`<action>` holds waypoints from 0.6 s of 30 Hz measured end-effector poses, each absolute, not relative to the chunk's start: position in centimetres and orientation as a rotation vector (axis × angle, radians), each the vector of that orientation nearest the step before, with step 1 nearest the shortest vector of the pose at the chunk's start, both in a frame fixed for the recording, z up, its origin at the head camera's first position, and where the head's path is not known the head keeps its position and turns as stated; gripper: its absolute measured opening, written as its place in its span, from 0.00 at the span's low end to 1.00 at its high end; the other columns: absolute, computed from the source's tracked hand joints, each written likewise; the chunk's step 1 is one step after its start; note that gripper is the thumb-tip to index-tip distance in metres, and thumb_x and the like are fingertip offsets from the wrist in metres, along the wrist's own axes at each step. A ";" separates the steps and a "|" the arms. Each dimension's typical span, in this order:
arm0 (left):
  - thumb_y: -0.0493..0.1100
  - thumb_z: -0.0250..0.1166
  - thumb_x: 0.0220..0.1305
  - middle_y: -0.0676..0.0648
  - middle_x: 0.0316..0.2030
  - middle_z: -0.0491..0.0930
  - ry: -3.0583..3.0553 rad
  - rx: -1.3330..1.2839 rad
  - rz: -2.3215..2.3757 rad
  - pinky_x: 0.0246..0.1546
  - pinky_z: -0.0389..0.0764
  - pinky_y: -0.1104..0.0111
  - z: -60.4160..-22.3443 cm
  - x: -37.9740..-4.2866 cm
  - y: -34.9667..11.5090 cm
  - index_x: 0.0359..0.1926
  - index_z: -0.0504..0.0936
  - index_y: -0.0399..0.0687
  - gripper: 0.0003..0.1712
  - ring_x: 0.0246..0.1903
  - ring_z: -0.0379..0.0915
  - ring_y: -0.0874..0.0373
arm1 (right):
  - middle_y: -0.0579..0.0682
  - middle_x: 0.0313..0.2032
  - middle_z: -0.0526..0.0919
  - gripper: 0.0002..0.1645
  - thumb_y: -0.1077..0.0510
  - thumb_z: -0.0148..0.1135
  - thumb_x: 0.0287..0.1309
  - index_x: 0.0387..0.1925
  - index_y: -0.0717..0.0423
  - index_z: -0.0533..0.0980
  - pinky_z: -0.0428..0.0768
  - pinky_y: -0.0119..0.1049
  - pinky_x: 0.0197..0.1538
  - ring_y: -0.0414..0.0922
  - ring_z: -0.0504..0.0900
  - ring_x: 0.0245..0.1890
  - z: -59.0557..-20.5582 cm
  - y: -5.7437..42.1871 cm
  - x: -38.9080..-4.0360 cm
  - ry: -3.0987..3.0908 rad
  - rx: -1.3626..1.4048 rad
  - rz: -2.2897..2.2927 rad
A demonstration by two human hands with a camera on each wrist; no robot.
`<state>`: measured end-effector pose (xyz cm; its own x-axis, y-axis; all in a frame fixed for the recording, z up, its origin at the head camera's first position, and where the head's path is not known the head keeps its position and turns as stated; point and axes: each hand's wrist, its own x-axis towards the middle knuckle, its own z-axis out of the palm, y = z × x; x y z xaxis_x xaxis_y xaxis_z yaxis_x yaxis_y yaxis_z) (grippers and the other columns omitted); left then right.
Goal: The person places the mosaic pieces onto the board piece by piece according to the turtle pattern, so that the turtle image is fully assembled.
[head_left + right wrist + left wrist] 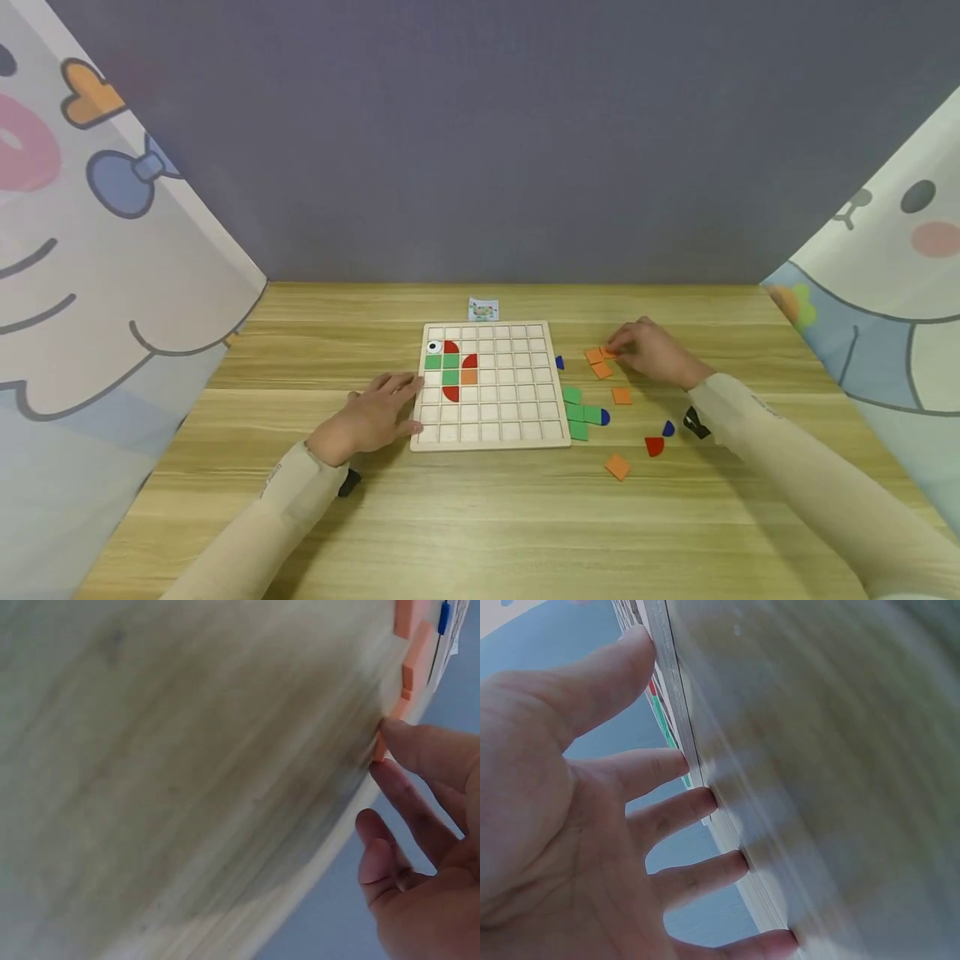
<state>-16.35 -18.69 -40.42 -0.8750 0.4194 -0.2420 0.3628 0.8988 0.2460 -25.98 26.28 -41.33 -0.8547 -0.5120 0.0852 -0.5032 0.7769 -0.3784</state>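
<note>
2 bare hands are at work over the tabletop (480, 517). The right hand (655, 352) is nearly closed, thumb and fingertip pinching an orange tile (609, 353) that lies right of the board, close by 2 loose orange squares (602, 369); whether it is lifted, I can't tell. The left hand (372, 417) is spread wide with nothing in its grasp, fingertips resting against the left edge of the wooden grid board (517, 417).

From where I stand, the likeliest slip is at that pinch: the tile is thin, so a hold on its rim alone could let it flick away or drag its neighbours along. Should the left fingers push, I'd expect the board to nudge the green tiles (575, 412) crowded by its right edge, and perhaps jolt the 8 pieces (451, 361) sitting in its cells. A low right sleeve (795, 467) might also sweep the nearby blue piece (668, 428) or red piece (655, 447) aside.
</note>
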 end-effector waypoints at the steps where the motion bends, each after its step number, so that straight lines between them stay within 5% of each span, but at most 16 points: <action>1: 0.57 0.58 0.65 0.43 0.70 0.52 2.774 0.584 0.277 0.48 0.55 0.28 -40.4 -16.4 -18.7 0.72 0.56 0.46 0.41 0.67 0.46 0.36 | 0.53 0.40 0.83 0.09 0.67 0.68 0.52 0.37 0.59 0.84 0.69 0.51 0.51 0.52 0.73 0.41 -41.3 26.2 -26.0 2.942 -0.814 -0.624; 11: 0.57 0.59 0.65 0.44 0.70 0.52 2.764 0.574 0.280 0.49 0.54 0.28 -40.5 -16.4 -18.6 0.73 0.55 0.47 0.41 0.67 0.45 0.36 | 0.46 0.33 0.83 0.07 0.63 0.70 0.51 0.35 0.57 0.85 0.73 0.42 0.36 0.47 0.73 0.34 -40.7 24.5 -25.9 2.971 -0.766 -0.801; 18: 0.57 0.59 0.65 0.43 0.70 0.53 2.769 0.593 0.282 0.48 0.55 0.28 -40.5 -16.5 -18.6 0.72 0.56 0.46 0.41 0.67 0.46 0.36 | 0.42 0.34 0.80 0.07 0.62 0.72 0.49 0.34 0.54 0.86 0.75 0.36 0.35 0.43 0.71 0.35 -40.2 18.4 -24.0 2.861 -1.165 -0.849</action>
